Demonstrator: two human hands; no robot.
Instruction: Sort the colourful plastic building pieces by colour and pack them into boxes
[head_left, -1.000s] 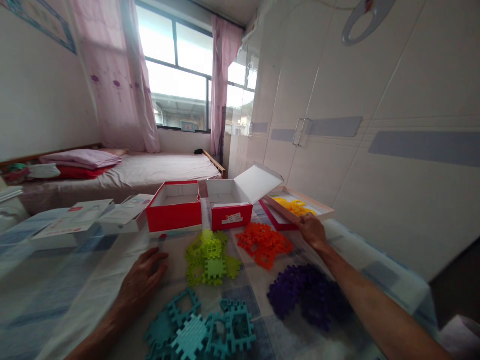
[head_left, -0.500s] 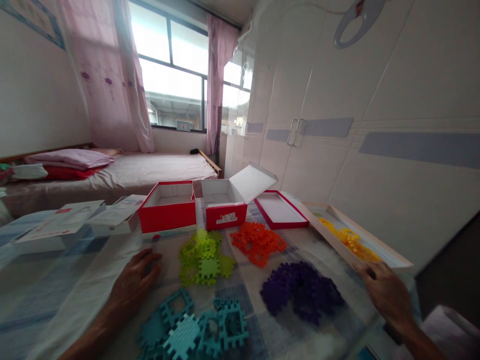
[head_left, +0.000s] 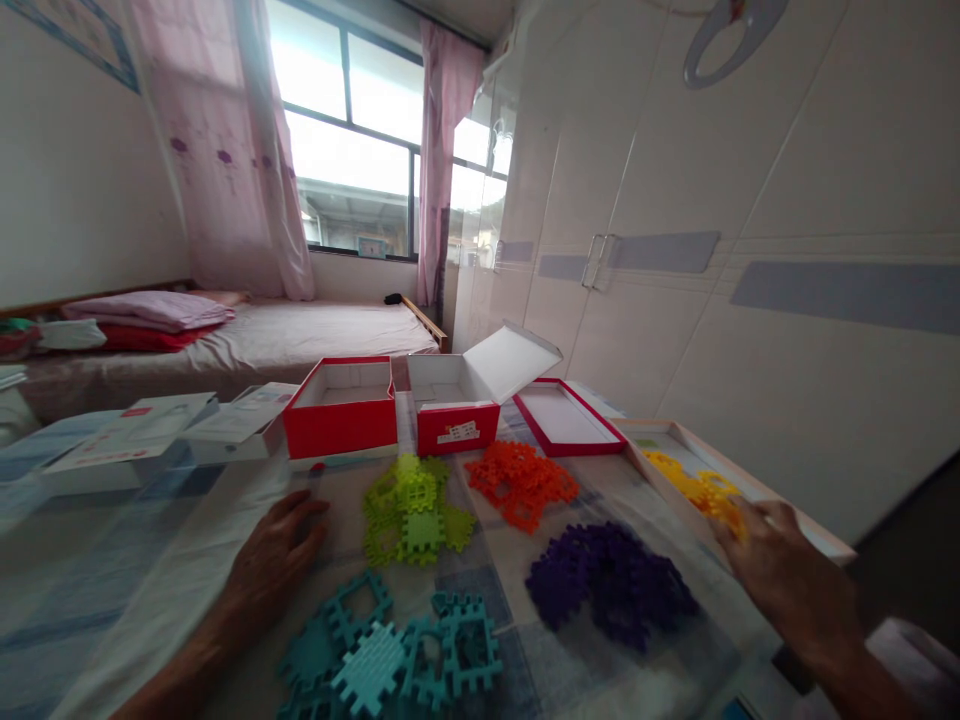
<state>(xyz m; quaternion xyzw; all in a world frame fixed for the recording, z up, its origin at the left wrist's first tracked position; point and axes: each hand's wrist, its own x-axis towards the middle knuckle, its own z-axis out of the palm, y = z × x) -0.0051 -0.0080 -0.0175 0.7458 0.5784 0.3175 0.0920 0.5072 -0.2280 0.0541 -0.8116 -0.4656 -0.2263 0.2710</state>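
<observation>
My left hand (head_left: 274,560) lies flat on the table cloth with fingers spread, empty, just left of a pile of green plastic tiles (head_left: 415,506). My right hand (head_left: 780,575) rests on the near rim of a shallow pale tray (head_left: 787,503) at the table's right edge, with its fingers over the yellow tiles (head_left: 694,485) inside; I cannot see whether it grips anything. Between the hands lie piles of orange tiles (head_left: 522,482), purple tiles (head_left: 611,585) and teal tiles (head_left: 394,655).
Behind the piles stand a red open box (head_left: 343,422), a small red box with a raised white lid (head_left: 459,428) and a flat red-rimmed lid (head_left: 568,418). White boxes with leaflets (head_left: 150,435) lie left. A bed (head_left: 247,345) is beyond, a wardrobe at right.
My right hand pulled the tray of yellow tiles from beside the red boxes to the near right edge of the table, then moved onto the tiles. The left hand stayed put.
</observation>
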